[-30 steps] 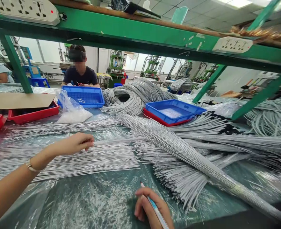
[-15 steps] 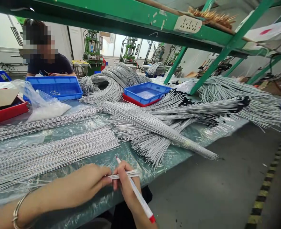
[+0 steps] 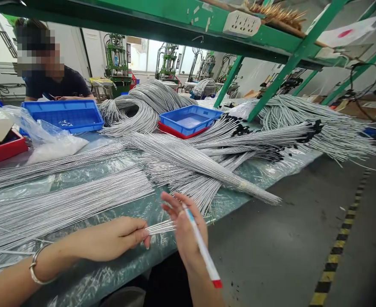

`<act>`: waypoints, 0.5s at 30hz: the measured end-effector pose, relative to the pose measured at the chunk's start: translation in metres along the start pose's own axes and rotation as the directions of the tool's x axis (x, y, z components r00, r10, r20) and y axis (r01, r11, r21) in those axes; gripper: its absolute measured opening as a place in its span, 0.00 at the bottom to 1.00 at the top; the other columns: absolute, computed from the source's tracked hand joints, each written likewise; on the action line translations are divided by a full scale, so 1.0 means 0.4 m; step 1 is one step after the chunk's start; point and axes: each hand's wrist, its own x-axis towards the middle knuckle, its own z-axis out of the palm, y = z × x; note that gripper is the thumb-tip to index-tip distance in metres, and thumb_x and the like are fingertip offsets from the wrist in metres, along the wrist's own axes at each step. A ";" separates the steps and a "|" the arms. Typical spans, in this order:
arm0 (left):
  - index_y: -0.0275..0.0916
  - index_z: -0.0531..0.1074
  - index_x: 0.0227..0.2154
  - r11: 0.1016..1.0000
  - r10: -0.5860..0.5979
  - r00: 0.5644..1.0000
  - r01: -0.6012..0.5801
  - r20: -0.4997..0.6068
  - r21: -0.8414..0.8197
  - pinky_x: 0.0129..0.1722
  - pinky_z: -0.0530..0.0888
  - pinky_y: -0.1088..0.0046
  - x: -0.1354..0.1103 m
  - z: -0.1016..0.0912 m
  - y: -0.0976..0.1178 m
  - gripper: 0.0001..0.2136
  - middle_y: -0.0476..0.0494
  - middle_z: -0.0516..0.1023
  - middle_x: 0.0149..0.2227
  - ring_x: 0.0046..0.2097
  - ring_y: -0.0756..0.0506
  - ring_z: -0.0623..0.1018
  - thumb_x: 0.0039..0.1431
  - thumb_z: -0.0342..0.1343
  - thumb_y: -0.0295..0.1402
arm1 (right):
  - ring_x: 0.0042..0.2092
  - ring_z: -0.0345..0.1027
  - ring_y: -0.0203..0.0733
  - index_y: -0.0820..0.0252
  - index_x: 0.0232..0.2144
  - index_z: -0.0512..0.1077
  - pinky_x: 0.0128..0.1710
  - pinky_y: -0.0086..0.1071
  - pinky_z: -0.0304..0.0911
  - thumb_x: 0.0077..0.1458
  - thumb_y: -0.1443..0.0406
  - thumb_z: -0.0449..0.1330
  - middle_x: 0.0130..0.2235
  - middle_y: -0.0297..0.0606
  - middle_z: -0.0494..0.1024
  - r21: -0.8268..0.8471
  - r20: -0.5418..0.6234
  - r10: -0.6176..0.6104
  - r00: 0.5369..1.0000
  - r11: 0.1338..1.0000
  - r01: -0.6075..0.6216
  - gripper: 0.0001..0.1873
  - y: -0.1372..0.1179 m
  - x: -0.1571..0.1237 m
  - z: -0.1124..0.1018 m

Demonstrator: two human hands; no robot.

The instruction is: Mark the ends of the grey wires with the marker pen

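Observation:
Thumb and fingers of my left hand point(image 3: 114, 238) pinch a few thin grey-white cables point(image 3: 161, 228), whose ends fan out to the right. A white marker pen point(image 3: 203, 251) with a red end rests in my right hand point(image 3: 188, 232), held at the base of the thumb. The fingers of that hand are raised and partly spread beside the cable ends; whether they touch the cables is hidden. Left of my hands, a wide layer of straight cables point(image 3: 79, 196) lies on the table. Beyond my right hand, a tied cable bundle point(image 3: 201, 164) crosses other cables with black ends.
A plastic sheet covers the table point(image 3: 117, 273). At the back stand a blue tray point(image 3: 92, 123), another blue tray point(image 3: 175, 128) on a red one, coiled cables point(image 3: 143, 115) and a plastic bag point(image 3: 56, 147). A green shelf frame point(image 3: 175, 21) spans above. A person point(image 3: 60, 83) sits opposite.
My right hand has moved up and right with the pen, its fingers opening away from the cables. My left hand keeps its pinch on them. The view has shifted slightly.

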 end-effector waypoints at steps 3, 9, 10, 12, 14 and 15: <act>0.37 0.69 0.36 0.993 0.013 0.999 -0.007 0.049 -0.120 0.28 0.62 0.77 0.000 -0.011 -0.010 0.20 0.50 0.61 0.28 0.29 0.51 0.62 0.68 0.40 0.48 | 0.37 0.74 0.39 0.55 0.41 0.73 0.38 0.29 0.68 0.60 0.51 0.59 0.37 0.38 0.80 -0.142 0.052 -0.031 0.998 0.989 0.038 0.16 0.006 -0.008 -0.040; 0.36 0.67 0.35 0.962 0.040 0.961 0.037 0.275 -0.269 0.21 0.55 0.77 0.020 -0.025 -0.018 0.22 0.53 0.57 0.24 0.23 0.53 0.56 0.67 0.41 0.51 | 0.17 0.55 0.32 0.59 0.16 0.60 0.19 0.27 0.52 0.64 0.47 0.48 0.13 0.31 0.61 -0.268 0.371 0.248 0.895 0.951 -0.152 0.30 0.000 -0.036 -0.016; 0.36 0.68 0.34 0.975 0.026 0.969 0.029 0.245 -0.220 0.22 0.56 0.77 0.021 -0.020 -0.014 0.21 0.52 0.58 0.24 0.23 0.53 0.57 0.68 0.41 0.50 | 0.17 0.53 0.31 0.58 0.15 0.59 0.20 0.28 0.51 0.65 0.48 0.47 0.13 0.30 0.60 -0.285 0.347 0.267 0.899 0.943 -0.171 0.31 0.000 -0.036 -0.007; 0.37 0.69 0.34 0.998 0.023 0.998 -0.020 0.053 -0.063 0.25 0.60 0.76 0.019 0.002 -0.007 0.18 0.51 0.63 0.25 0.25 0.52 0.63 0.69 0.42 0.45 | 0.16 0.53 0.31 0.58 0.14 0.57 0.22 0.28 0.53 0.65 0.49 0.46 0.12 0.29 0.59 -0.308 0.290 0.264 0.920 0.936 -0.171 0.32 -0.001 -0.032 0.003; 0.38 0.70 0.38 0.988 0.107 0.977 -0.084 -0.185 0.130 0.31 0.63 0.74 0.015 0.030 -0.004 0.13 0.49 0.72 0.31 0.31 0.50 0.69 0.69 0.43 0.39 | 0.17 0.53 0.30 0.58 0.12 0.56 0.26 0.29 0.54 0.66 0.50 0.46 0.12 0.29 0.58 -0.325 0.250 0.230 0.941 0.935 -0.142 0.33 -0.001 -0.027 0.005; 0.39 0.71 0.40 0.970 0.167 0.949 -0.110 -0.267 0.218 0.34 0.63 0.73 0.014 0.044 -0.005 0.12 0.48 0.74 0.34 0.33 0.49 0.71 0.69 0.43 0.36 | 0.17 0.54 0.30 0.58 0.11 0.55 0.27 0.30 0.54 0.66 0.51 0.46 0.12 0.29 0.58 -0.331 0.237 0.216 0.947 0.935 -0.130 0.33 0.000 -0.025 0.004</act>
